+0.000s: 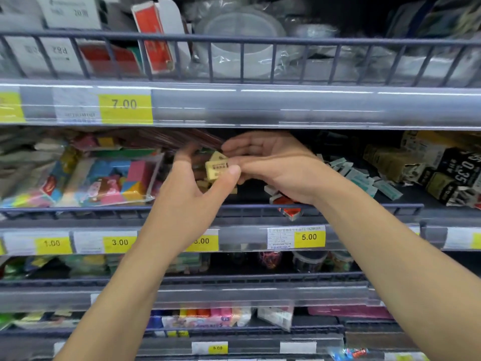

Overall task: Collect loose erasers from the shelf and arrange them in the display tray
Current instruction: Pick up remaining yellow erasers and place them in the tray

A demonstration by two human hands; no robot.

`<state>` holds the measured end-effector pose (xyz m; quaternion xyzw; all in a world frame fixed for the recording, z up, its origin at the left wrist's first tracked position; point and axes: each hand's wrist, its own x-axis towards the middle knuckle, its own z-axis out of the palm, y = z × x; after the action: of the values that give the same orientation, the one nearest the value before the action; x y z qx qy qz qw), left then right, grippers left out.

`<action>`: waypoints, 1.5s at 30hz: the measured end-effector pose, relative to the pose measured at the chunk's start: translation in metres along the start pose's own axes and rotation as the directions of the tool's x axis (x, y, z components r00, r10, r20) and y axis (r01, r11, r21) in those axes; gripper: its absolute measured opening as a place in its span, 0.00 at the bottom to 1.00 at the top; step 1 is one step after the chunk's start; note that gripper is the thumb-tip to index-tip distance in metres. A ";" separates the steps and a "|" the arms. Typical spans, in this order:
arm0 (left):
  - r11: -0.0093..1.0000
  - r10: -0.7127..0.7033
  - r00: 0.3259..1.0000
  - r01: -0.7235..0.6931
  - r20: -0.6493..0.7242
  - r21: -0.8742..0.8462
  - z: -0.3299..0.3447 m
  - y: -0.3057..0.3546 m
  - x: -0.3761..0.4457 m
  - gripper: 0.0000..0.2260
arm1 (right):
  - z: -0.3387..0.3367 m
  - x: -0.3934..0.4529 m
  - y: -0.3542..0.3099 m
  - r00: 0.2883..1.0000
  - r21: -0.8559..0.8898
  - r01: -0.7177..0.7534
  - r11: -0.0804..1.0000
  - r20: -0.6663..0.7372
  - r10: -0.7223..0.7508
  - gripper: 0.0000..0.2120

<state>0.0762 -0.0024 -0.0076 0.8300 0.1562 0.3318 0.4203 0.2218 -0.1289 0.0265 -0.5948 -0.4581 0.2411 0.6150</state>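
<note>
Store shelving fills the head view: grey shelf [286,110] edges with wire rails and yellow price tags [309,237].

Both forearms extend up and forward from the lower frame and converge at the middle shelf. The left hand [190,194] is raised with its back toward the camera, thumb on the right side. Its thumb and curled fingers pinch a small cream eraser [216,168] bearing a dark printed label. The right hand [270,162] comes in from the right, turned palm-left, fingers extended and loosely together. Its fingertips touch the right edge of the same eraser; whether they grip it cannot be determined, and the posture reads as relaxed rather than clenched.

The eraser sits between the two hands, directly above the left thumb. More cream erasers [205,184] lie just below and behind the left hand's fingers, partly hidden. A red-and-white eraser [290,211] lies under the right wrist at the rail. A clear bag of coloured blocks [109,181] lies left of the left hand.
</note>
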 end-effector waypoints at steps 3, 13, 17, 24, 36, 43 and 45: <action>0.950 -0.082 0.996 0.086 0.025 -0.301 0.004 0.006 0.004 0.32 | 0.018 -0.003 -0.004 0.998 0.210 0.021 0.978 0.051 -0.033 0.11; 0.526 -0.203 0.979 0.116 0.008 -0.842 0.008 0.009 -0.004 0.09 | 0.040 0.002 -0.003 0.984 -0.172 0.170 0.970 -0.013 -0.175 0.08; 0.541 -0.241 0.970 0.105 -0.035 -0.835 -0.013 0.003 0.001 0.04 | 0.021 0.015 -0.001 0.983 -0.443 0.059 0.895 -0.130 -0.130 0.08; 0.530 -0.371 0.927 0.266 0.062 -0.805 -0.030 -0.002 0.006 0.05 | 0.005 0.042 0.017 0.961 -0.893 -0.125 0.432 -0.002 0.276 0.19; 0.449 -0.454 0.874 0.393 0.174 -0.803 -0.036 0.006 0.016 0.09 | 0.012 0.049 0.030 0.963 -0.888 0.028 0.459 0.148 0.226 0.30; 0.426 -0.450 0.876 0.383 0.175 -0.820 -0.035 0.008 0.017 0.12 | 0.005 0.041 0.024 0.990 -0.846 -0.064 0.529 0.013 0.139 0.19; 0.402 -0.430 0.885 0.364 0.177 -0.840 -0.034 0.008 0.016 0.12 | 0.006 0.035 0.021 0.995 -0.739 -0.092 0.668 -0.044 0.089 0.18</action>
<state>0.0644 0.0213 0.0196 0.4388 0.1783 0.2828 0.8340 0.2387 -0.0926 0.0160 -0.8152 -0.4851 0.0643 0.3098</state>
